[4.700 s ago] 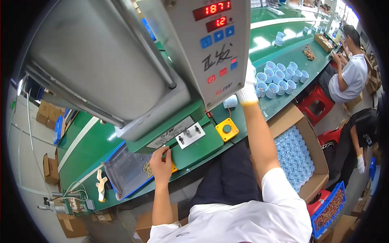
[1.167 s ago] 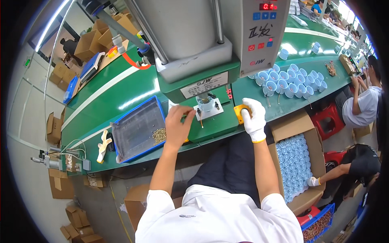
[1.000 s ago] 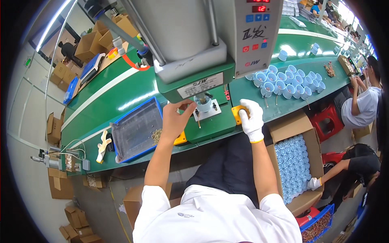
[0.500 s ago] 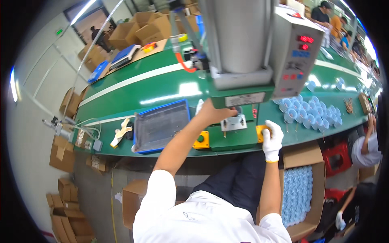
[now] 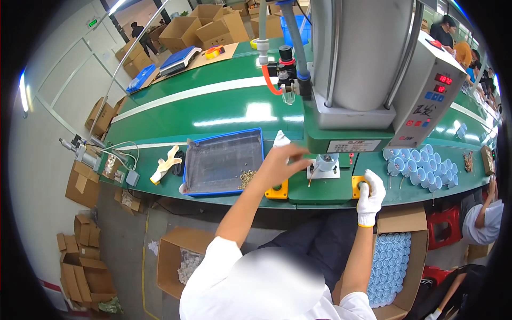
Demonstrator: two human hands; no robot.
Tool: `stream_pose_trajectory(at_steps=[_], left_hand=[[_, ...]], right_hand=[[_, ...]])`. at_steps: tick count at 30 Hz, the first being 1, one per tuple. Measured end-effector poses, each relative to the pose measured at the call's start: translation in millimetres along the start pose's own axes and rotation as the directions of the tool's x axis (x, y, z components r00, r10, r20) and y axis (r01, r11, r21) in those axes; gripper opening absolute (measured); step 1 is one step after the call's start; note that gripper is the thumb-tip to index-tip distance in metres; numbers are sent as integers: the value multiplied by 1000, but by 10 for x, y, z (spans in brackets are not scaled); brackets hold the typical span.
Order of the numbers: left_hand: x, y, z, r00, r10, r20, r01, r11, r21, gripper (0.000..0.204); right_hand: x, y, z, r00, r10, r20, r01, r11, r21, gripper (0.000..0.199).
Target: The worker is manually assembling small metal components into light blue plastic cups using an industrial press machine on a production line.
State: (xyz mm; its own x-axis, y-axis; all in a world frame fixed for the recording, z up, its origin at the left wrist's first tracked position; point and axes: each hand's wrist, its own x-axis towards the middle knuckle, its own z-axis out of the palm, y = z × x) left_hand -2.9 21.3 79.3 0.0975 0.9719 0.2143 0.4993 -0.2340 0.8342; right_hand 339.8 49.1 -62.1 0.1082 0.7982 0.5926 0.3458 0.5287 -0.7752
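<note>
My hands are apart: left hand (image 5: 281,165), fingers parted, sits just left of the upright cup (image 5: 327,163), nearer than right hand (image 5: 372,193) at the button (image 5: 363,185), grip unclear.

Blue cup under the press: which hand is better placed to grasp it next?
Probably the left hand: it is close beside the cup, while the right hand is at the yellow box.

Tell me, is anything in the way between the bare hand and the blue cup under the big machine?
Nothing visible is: a small open gap shows between the left hand and the blue cup. The green press head is above the cup, not between them.
</note>
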Motion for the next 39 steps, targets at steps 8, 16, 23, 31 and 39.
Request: stream_pose_trajectory(at_steps=[8, 16, 23, 31, 39], left_hand=[[-952, -702, 210, 871, 358, -338, -189, 876, 443, 25], [-824, -704, -259, 921, 382, -78, -316, 848, 425, 21], [-722, -1378, -304, 953, 96, -286, 85, 824, 559, 32], [-779, -1400, -387, 985, 43, -166, 54, 839, 541, 15], [-643, -1392, -284, 995, 6, -99, 40, 887, 459, 12]], right_hand=[[51, -33, 0, 925, -379, -30, 367, 911, -191, 15], [-39, 41, 32, 977, -214, -5, 214, 977, 16, 17], [-42, 5, -77, 997, -44, -67, 45, 999, 20, 28], [89, -99, -26, 993, -100, -57, 101, 995, 19, 20], [32, -140, -162, 993, -77, -93, 73, 996, -49, 20]])
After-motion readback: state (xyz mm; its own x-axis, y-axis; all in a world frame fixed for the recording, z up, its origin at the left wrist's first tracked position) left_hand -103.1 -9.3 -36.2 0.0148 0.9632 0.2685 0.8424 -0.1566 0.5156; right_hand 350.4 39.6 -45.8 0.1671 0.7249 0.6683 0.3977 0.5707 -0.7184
